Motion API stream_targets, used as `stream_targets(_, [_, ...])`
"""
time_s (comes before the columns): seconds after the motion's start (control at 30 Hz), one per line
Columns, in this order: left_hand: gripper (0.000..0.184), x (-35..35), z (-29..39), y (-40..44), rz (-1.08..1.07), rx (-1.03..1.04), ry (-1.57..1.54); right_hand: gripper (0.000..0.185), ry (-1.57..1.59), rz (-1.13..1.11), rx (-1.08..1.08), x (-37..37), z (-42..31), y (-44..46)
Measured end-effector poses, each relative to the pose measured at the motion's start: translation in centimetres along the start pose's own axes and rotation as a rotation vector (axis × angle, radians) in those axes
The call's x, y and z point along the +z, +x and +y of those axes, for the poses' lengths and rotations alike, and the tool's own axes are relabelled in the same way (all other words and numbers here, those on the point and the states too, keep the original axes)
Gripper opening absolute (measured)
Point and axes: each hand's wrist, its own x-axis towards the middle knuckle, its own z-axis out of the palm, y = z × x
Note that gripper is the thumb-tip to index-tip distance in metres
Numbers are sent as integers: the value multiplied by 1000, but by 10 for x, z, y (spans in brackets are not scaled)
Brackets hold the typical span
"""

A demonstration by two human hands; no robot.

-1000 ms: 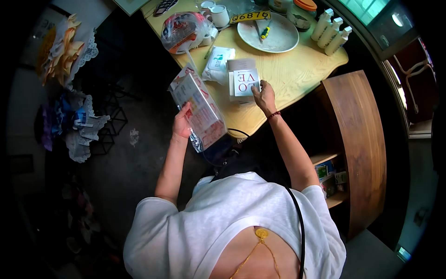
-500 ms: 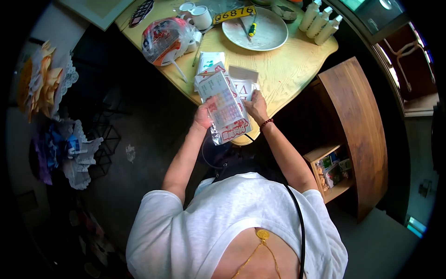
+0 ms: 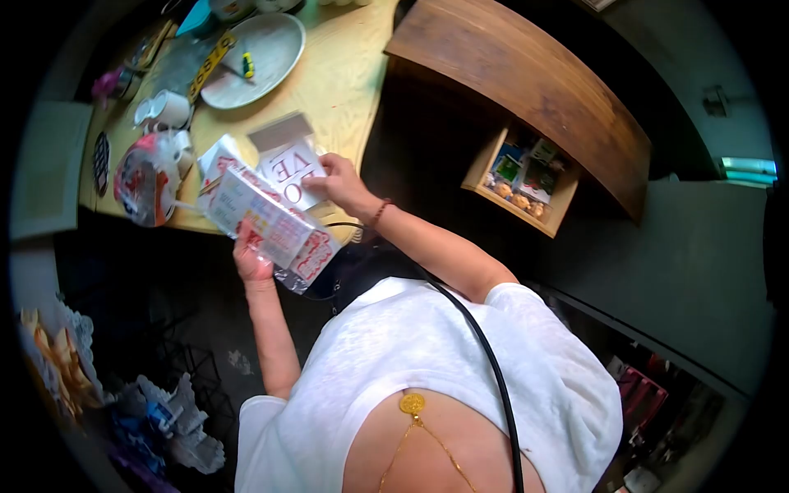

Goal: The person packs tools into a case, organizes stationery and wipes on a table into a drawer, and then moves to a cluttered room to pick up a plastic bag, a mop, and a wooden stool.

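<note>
My left hand [image 3: 253, 256] is closed on the lower edge of several flat, clear plastic packets [image 3: 267, 222] with red-and-white printing and small coloured patterns. They are held tilted over the table's near edge. My right hand [image 3: 341, 187] pinches a white card with large dark letters [image 3: 289, 174], which looks to be in a clear sleeve with a grey-brown top. The lettered card lies beside and partly behind the packets. Under them, part of a white packet [image 3: 219, 154] shows at the upper left.
On the wooden table [image 3: 345, 90] stand a round plate [image 3: 275, 62] with a yellow-green tool [image 3: 248, 66], a yellow number plate [image 3: 210, 66], white cups [image 3: 170, 108] and a plastic-wrapped fan-shaped thing [image 3: 148, 179]. A filled drawer [image 3: 526, 177] stands open in the brown cabinet [image 3: 526, 78] at right.
My view has turned to the right, so the table now sits further left. More of the lettered card shows, drawn out from behind the packets by my right hand.
</note>
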Motion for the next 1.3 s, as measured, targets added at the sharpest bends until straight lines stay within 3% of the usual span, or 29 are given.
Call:
stream_targets(0.03, [37, 2, 0, 0, -5, 7, -4, 31, -15, 13, 8, -24, -18, -11])
stream_targets(0.2, [41, 31, 6, -6, -46, -37, -28, 27, 297, 222, 193, -163, -61, -80])
stream_targets(0.4, [42, 60, -29, -2, -65, -114, -38, 33, 479, 475, 250, -348, -41, -173])
stream_targets(0.6, [42, 99, -84, -1, -75, -209, -65, 31, 518, 644, 311, -446, -40, -195])
stream_targets(0.7, [41, 121, -101, -6, -51, -188, -29, 27, 304, 734, 325, -458, -31, -185])
stream_targets(0.77, [41, 125, -109, -8, -36, -181, -24, 22, 217, 757, 216, -462, -18, -173])
stream_targets(0.87, [41, 134, -118, -13, -23, -180, -19, 22, 361, 753, 92, -468, 6, -157])
stream_targets(1.1, [39, 131, -129, -15, -11, -177, -13, 24, 299, 797, 26, -466, 5, -156])
stream_targets(1.2, [40, 128, -132, -9, -14, -200, -38, 25, 215, 522, 289, -468, -32, -162])
stream_targets(1.3, [40, 133, -133, -9, -32, -204, -44, 27, 10, 363, 325, -469, -67, -168])
